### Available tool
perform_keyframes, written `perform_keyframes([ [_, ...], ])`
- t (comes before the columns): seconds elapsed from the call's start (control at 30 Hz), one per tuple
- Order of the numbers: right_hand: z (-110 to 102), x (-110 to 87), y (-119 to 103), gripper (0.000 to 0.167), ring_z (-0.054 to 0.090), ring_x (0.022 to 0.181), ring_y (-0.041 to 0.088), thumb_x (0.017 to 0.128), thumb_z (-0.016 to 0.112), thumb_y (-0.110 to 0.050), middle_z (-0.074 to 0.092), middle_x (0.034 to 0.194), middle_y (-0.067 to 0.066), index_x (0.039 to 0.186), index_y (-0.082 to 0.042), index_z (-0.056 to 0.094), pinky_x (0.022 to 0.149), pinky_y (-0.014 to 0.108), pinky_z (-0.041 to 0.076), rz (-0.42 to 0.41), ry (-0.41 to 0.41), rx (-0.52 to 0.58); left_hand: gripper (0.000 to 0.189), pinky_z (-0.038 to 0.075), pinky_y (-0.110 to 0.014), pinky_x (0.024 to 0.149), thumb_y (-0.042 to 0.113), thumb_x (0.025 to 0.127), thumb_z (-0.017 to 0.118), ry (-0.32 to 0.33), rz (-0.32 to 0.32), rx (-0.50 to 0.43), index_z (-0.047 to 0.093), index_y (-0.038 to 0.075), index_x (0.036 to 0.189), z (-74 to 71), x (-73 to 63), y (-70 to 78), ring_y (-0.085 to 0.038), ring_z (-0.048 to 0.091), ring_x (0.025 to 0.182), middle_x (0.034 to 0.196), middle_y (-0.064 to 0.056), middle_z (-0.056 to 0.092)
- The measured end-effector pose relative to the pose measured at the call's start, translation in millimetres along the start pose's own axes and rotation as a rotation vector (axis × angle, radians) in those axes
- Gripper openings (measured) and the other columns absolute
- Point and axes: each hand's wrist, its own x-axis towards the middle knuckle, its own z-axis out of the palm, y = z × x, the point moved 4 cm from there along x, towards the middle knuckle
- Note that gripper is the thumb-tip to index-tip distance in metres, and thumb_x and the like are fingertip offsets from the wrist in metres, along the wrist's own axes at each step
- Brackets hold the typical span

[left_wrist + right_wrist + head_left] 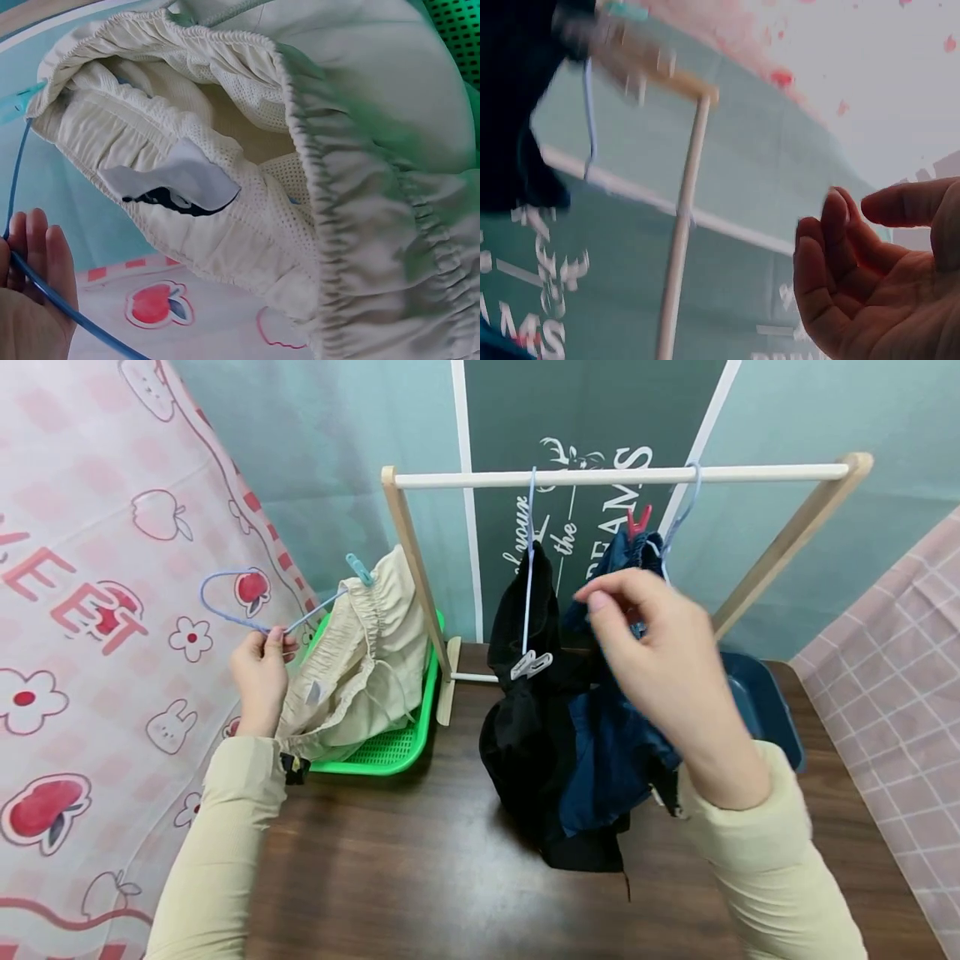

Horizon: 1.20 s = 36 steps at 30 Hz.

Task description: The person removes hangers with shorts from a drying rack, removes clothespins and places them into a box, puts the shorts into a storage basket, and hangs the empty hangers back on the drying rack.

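Note:
My left hand (258, 683) pinches a blue wire hanger (101, 330) near the base of its hook. From the hanger's far end hang cream elastic-waist shorts (397, 635), fastened by a teal clothespin (359, 569). In the left wrist view their waistband gapes and a white label (184, 176) shows inside. My right hand (667, 652) is raised with loosely bent fingers and nothing in it. It partly hides a dark blue garment (600, 768) hanging behind it, which has a red clothespin (638, 520) on top. Beside that hangs a black garment (521, 743) with pale clothespins (527, 665).
The drying rack (465, 480) has a white rail and wooden legs, with two blue hangers hooked on it. A green basket (390, 758) lies below the shorts, left of the rack. At the right stands a dark blue basin (765, 706) on the wooden table (420, 877).

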Motion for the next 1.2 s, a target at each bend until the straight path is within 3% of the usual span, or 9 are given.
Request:
perform_keyframes([
  [0.1, 15, -1.0, -28, 0.027, 0.049, 0.076, 0.014, 0.100, 0.045, -0.025, 0.063, 0.092, 0.003, 0.110, -0.014, 0.067, 0.067, 0.026, 0.038, -0.010, -0.067, -0.004, 0.021, 0.050, -0.007, 0.065, 0.013, 0.099, 0.049, -0.004, -0.014, -0.087, 0.058, 0.017, 0.081, -2.6, -3.1, -3.2, 0.007, 0.060, 0.061, 0.061, 0.022, 0.061],
  [0.23, 37, 7.0, -35, 0.026, 0.053, 0.074, 0.015, 0.100, 0.045, -0.022, 0.066, 0.090, 0.005, 0.108, -0.012, 0.068, 0.066, 0.029, 0.041, -0.008, -0.124, 0.036, 0.024, 0.050, -0.010, 0.069, 0.010, 0.099, 0.049, -0.003, -0.032, -0.245, 0.062, 0.017, 0.079, -6.8, -5.2, -8.4, 0.002, 0.063, 0.063, 0.062, 0.015, 0.064],
  [0.43, 81, 20.0, -43, 0.026, 0.056, 0.072, 0.015, 0.099, 0.046, -0.021, 0.066, 0.085, 0.004, 0.107, -0.014, 0.069, 0.068, 0.029, 0.045, 0.013, -0.186, 0.122, 0.027, 0.050, -0.012, 0.070, 0.011, 0.098, 0.048, -0.003, -0.047, -0.347, 0.063, 0.014, 0.075, -12.6, -6.3, -12.4, -0.001, 0.065, 0.065, 0.063, 0.010, 0.064],
  [0.53, 106, 25.1, -47, 0.026, 0.059, 0.076, 0.014, 0.098, 0.046, -0.021, 0.067, 0.090, 0.001, 0.110, -0.016, 0.068, 0.072, 0.028, 0.047, 0.046, -0.231, 0.151, 0.028, 0.051, -0.012, 0.070, 0.011, 0.098, 0.048, -0.011, -0.055, -0.368, 0.063, 0.013, 0.074, -13.8, -7.0, -13.7, -0.001, 0.065, 0.065, 0.062, 0.009, 0.064],
  [0.67, 133, 29.3, -52, 0.030, 0.061, 0.096, 0.016, 0.097, 0.046, -0.020, 0.065, 0.108, 0.001, 0.121, -0.014, 0.063, 0.086, 0.031, 0.048, 0.076, -0.272, 0.128, 0.029, 0.051, -0.012, 0.071, 0.010, 0.099, 0.047, -0.013, -0.052, -0.383, 0.062, 0.012, 0.073, -14.6, -7.0, -15.5, -0.001, 0.065, 0.064, 0.061, 0.009, 0.064],
  [0.9, 175, 30.5, -58, 0.052, 0.042, 0.130, 0.028, 0.095, 0.051, -0.022, 0.047, 0.141, 0.010, 0.144, -0.008, 0.039, 0.107, 0.039, 0.037, 0.159, -0.301, 0.068, 0.027, 0.050, -0.011, 0.071, 0.011, 0.099, 0.046, -0.027, -0.040, -0.368, 0.062, 0.012, 0.076, -17.3, -5.8, -20.8, 0.001, 0.066, 0.067, 0.062, 0.010, 0.065],
  [1.07, 206, 23.5, -51, 0.061, 0.030, 0.139, 0.030, 0.096, 0.050, -0.023, 0.033, 0.151, 0.013, 0.149, -0.006, 0.026, 0.113, 0.040, 0.030, 0.197, -0.338, 0.090, 0.024, 0.050, -0.010, 0.068, 0.011, 0.099, 0.045, -0.049, -0.065, -0.293, 0.059, 0.011, 0.080, -18.6, -6.6, -28.3, 0.001, 0.062, 0.062, 0.062, 0.011, 0.059],
  [1.2, 224, 22.6, -36, 0.060, 0.030, 0.141, 0.029, 0.097, 0.050, -0.023, 0.033, 0.151, 0.013, 0.149, -0.006, 0.026, 0.114, 0.040, 0.030, 0.227, -0.344, 0.081, 0.024, 0.050, -0.010, 0.067, 0.012, 0.100, 0.044, -0.056, -0.088, -0.281, 0.058, 0.011, 0.081, -17.0, -8.2, -33.9, 0.000, 0.059, 0.059, 0.062, 0.009, 0.055],
])
